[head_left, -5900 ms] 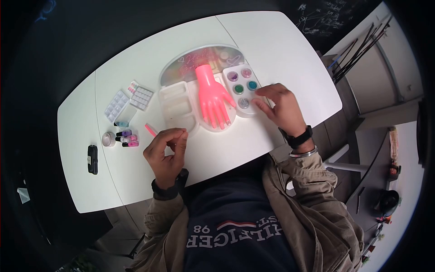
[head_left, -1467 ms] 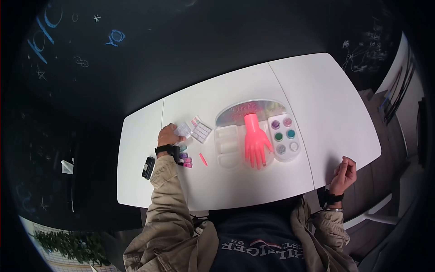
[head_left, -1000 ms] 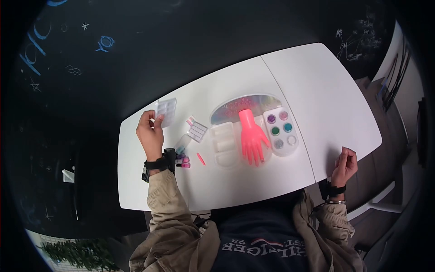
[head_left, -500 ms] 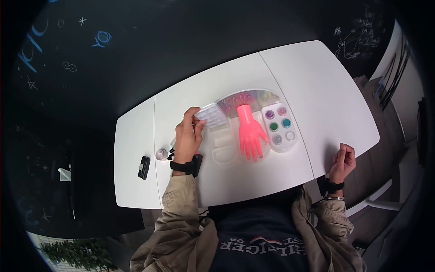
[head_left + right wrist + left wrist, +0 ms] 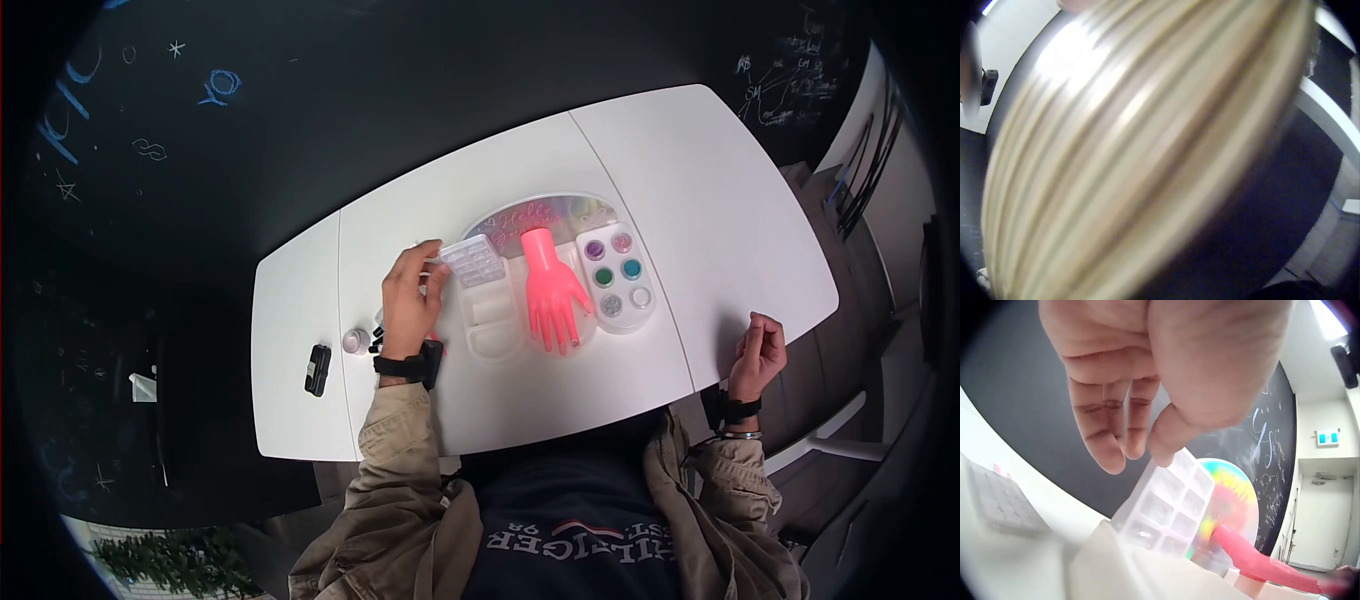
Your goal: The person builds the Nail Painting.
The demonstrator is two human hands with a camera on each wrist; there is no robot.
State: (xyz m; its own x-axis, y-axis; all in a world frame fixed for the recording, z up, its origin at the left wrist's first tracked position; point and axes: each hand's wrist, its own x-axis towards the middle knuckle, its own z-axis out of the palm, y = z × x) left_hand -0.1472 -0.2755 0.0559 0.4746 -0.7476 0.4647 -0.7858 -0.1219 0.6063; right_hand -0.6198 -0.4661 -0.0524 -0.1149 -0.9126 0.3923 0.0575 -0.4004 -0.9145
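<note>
My left hand (image 5: 408,310) reaches over the left side of a white nail-art kit (image 5: 495,345). Its thumb and fingers stand loosely spread at the edge of a clear compartment tray (image 5: 473,260). In the left wrist view this tray stands tilted in the kit, the thumb tip overlapping its top corner. A pink practice hand (image 5: 550,295) lies in the kit's middle section. To its right are several round glitter pots (image 5: 604,277). My right hand (image 5: 760,355) hangs at the table's front edge, fingers loosely curled around nothing visible.
A second compartment tray (image 5: 1007,500) lies on the white table (image 5: 540,410), hidden by my left hand in the head view. A round jar (image 5: 355,341) and a black case (image 5: 318,370) lie at the left. Behind the kit rises its decorated lid (image 5: 540,215).
My left hand has lifted the compartment tray from the table's left part, carried it right and set it leaning in the kit; its fingers have loosened. The right hand has drawn back to the table edge.
</note>
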